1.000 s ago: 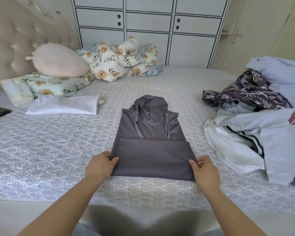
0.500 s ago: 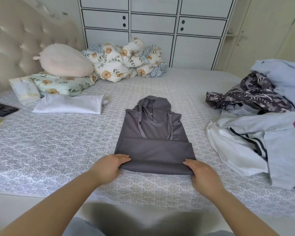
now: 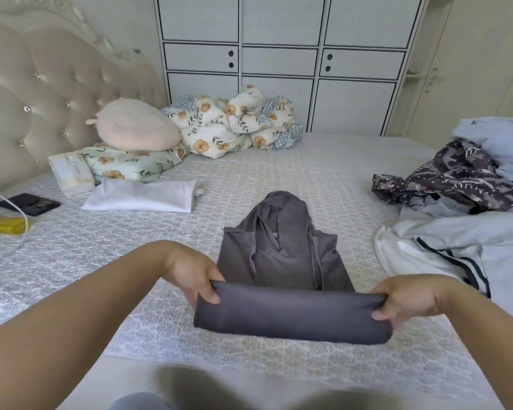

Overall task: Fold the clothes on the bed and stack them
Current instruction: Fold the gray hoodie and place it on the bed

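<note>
Head view, lower centre: left hand (image 3: 194, 275) and right hand (image 3: 409, 298) grip the hoodie (image 3: 285, 261) fold's ends; best carry both level toward the hood.

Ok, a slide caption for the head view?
Both hands lift the grey hoodie's folded lower end off the bed.

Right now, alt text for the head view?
Both hands, left and right, grip the folded lower edge of a grey hoodie, lifting it above the bed. A folded white garment lies to the left; unfolded clothes are heaped on the right.
</note>
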